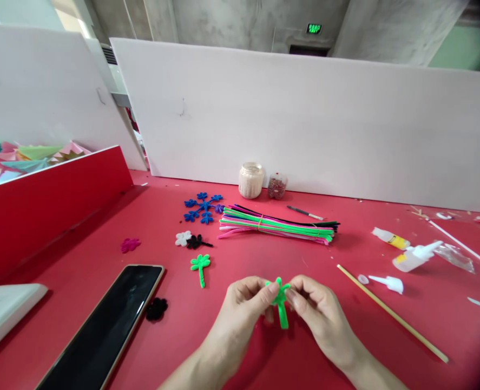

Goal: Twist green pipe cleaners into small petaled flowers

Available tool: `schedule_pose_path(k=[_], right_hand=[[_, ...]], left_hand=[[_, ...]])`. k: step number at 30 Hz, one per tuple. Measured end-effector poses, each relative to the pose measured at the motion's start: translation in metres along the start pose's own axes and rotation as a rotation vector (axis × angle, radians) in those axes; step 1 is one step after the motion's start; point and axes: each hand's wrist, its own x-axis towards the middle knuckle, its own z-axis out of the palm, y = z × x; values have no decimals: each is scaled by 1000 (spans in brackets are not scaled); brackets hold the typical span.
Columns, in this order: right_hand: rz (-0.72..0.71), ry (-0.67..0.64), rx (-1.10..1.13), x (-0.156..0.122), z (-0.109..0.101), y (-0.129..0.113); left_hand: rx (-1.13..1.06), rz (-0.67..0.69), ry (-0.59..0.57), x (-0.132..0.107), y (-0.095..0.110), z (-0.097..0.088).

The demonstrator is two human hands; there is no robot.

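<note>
My left hand (245,300) and my right hand (315,303) meet above the red table (102,238), both pinched on a small green pipe-cleaner shape (281,303) with looped petals on top and a stem hanging down. Fingertips of both hands press on its loops from either side. A finished green pipe-cleaner flower (200,267) lies on the table just left of my hands. Behind them lies a bundle of coloured pipe cleaners (276,225).
A phone (105,325) lies at the lower left, a black flower (157,309) beside it. Blue (203,207), white (183,238), black (195,242) and pink (130,245) flowers lie further back. Two jars (251,180), glue bottles (412,257) and a wooden stick (389,313) lie nearby.
</note>
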Motion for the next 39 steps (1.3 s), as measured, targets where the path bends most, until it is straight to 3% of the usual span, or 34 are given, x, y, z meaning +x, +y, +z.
schedule_pose_path(k=[8,17,26,31,35,39], right_hand=[[-19,-92,85,-2,1,-1],[-20,-102,210,0,1,-4],[19,-2,131,0,-2,9],[-7,-11,51,-1,0,6],[-50,54,-46,-1,1,4],[6,-9,10,-3,2,1]], left_hand=[[-18,-4,-24,-1,-3,0],[-42,-55,-64,-1,3,0],[120,-28,-104,1,2,-2],[195,-4,-31,-1,3,2],[158,-31,-22,-3,3,4],[23,-84,-28,-2,6,3]])
